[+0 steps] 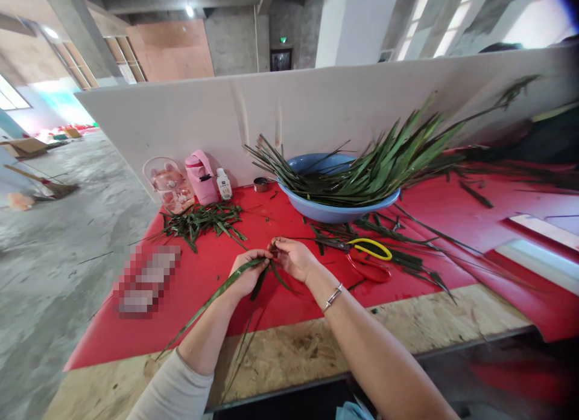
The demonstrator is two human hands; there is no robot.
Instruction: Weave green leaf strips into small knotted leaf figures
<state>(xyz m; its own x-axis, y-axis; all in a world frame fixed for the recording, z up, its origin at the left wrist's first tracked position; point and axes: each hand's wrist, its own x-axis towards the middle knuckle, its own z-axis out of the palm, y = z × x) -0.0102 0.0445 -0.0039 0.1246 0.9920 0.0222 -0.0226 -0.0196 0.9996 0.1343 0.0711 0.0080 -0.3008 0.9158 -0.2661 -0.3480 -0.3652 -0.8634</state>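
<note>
My left hand (248,274) is closed on long green leaf strips (212,298); one strip trails over the left forearm toward the table's front edge. Right beside it, my right hand (292,257) has its fingers pinched at the same strips, and the fingertips of both hands nearly meet. Short strip ends hang below the hands. Scissors (371,249) with one yellow and one red handle lie just right of my right hand. Behind them stands a blue basin (337,212) heaped with long green leaves (380,166).
Leaf scraps (203,222) lie at the left, before a pink bottle (205,184), a clear pink jug (169,187) and a small white bottle (224,184). A white board (190,118) stands along the back. The red-covered table (181,329) has a bare wooden front edge.
</note>
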